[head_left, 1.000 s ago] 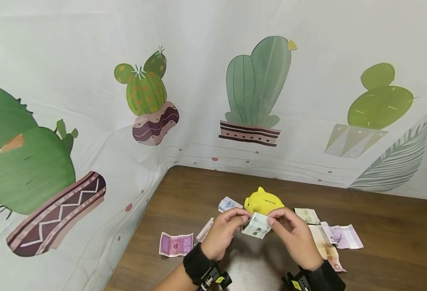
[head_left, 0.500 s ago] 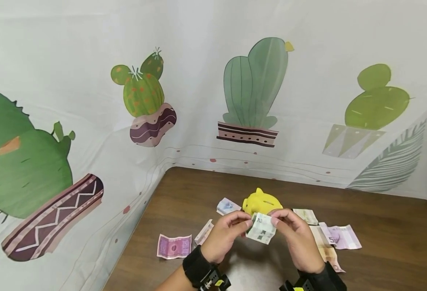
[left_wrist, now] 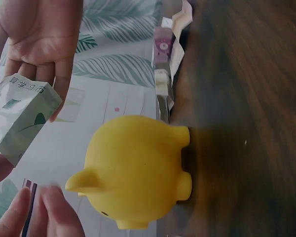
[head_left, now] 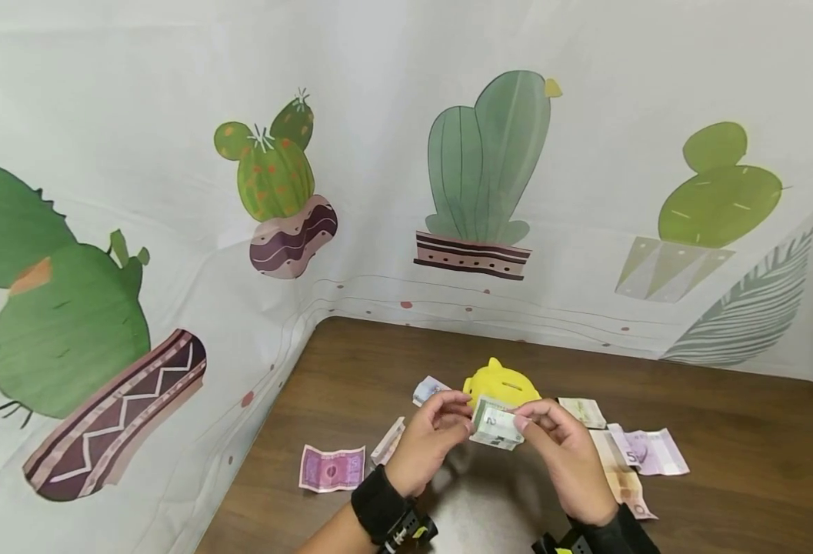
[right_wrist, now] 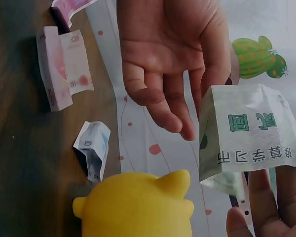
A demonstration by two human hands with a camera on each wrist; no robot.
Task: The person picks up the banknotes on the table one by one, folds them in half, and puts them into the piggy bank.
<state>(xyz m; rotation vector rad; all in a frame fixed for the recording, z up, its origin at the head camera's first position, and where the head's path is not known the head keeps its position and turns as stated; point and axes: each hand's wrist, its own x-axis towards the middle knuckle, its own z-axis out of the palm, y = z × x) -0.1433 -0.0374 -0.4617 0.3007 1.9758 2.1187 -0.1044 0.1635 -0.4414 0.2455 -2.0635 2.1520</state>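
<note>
Between the two hands in the head view is a folded green-and-white banknote (head_left: 498,425) with a 2 on it. My right hand (head_left: 564,454) pinches it at its right edge. Close beside its left edge, my left hand (head_left: 428,442) has relaxed fingers. The right wrist view shows the left hand (right_wrist: 172,64) with fingers loosely bent and the banknote (right_wrist: 254,131) folded into a boxy shape, printed characters outward. Just behind the note stands a yellow piggy bank (head_left: 499,382) with a slot in its back; it stands upright in the left wrist view too.
A purple banknote (head_left: 332,468) and a reddish folded one (head_left: 388,441) lie on the left of the brown table (head_left: 371,350). A blue note (head_left: 430,389) sits by the piggy bank. Right lie a greenish note (head_left: 583,412), a violet one (head_left: 655,452) and a tan one (head_left: 617,469).
Earlier the left fingers pinched the banknote's left edge; now they have come away from it. The banknote has tilted, and the right hand keeps its pinch.
</note>
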